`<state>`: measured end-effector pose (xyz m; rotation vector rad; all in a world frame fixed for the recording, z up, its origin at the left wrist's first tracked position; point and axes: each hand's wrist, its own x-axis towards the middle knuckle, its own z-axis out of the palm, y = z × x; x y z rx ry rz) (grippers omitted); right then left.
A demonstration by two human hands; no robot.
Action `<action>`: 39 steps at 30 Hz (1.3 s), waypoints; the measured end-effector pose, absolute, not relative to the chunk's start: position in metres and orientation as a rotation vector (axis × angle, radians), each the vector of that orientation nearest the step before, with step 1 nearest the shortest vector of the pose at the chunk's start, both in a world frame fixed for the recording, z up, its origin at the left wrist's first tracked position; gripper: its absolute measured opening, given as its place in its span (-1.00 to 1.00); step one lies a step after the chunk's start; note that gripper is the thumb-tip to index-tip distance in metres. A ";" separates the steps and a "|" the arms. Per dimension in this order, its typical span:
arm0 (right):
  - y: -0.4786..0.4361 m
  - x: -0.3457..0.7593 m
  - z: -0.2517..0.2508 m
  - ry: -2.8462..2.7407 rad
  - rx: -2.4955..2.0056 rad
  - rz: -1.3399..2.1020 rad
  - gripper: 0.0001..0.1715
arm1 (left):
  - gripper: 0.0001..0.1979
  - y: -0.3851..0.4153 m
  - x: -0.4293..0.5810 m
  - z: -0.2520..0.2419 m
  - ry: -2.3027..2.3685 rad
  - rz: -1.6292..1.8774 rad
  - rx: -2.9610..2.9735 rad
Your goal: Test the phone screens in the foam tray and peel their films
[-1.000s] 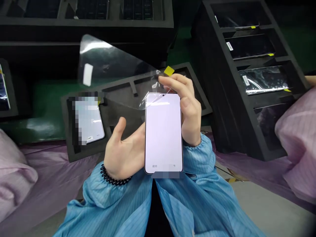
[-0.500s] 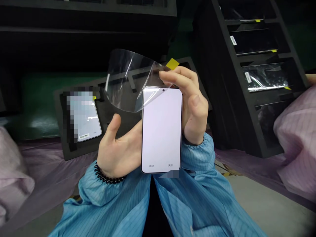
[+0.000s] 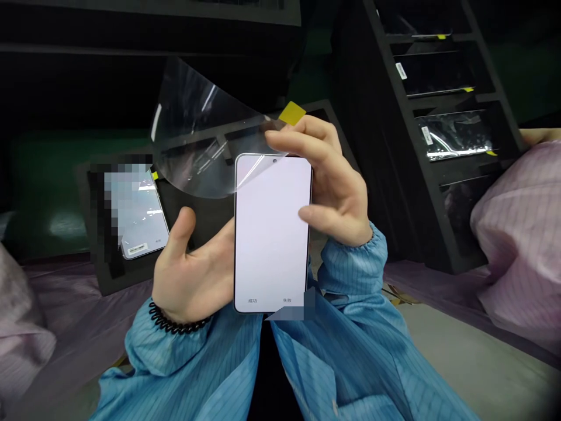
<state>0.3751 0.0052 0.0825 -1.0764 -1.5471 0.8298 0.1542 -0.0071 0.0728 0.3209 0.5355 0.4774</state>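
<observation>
Clear film [image 3: 193, 134] veils foam tray [image 3: 100, 272]; phone [image 3: 272, 228] partly covers left hand [image 3: 193, 275].

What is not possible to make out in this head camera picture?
Head view throughout.
1. Second phone in the foam tray: screen blurred by pixel blocks.
2. Left hand: fingers hidden behind the held phone, so its grip is unclear.
3. Held phone's bottom corner: covered by a blur patch.
4. Pink sleeve: cut off by the right edge.

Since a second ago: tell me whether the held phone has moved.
No. The phone in the left hand keeps about the same gap from the other phone lying in the foam tray; only the camera shifted.
</observation>
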 end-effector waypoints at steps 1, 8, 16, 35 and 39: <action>0.005 0.378 0.083 -1.575 -1.116 0.834 -0.43 | -0.15 -0.007 0.153 0.072 0.546 0.470 0.327; 0.001 0.375 0.091 -1.496 -1.200 0.729 -0.67 | -0.17 -0.004 0.149 0.070 0.528 0.468 0.403; 0.003 0.375 0.095 -1.527 -1.088 0.834 -0.57 | -0.16 -0.003 0.147 0.068 0.634 0.458 0.421; 0.010 0.374 0.097 -1.466 -1.136 0.912 -0.59 | -0.19 -0.007 0.145 0.072 0.531 0.447 0.369; 0.014 0.374 0.088 -1.429 -1.197 0.884 -0.65 | -0.17 -0.005 0.153 0.080 0.583 0.474 0.322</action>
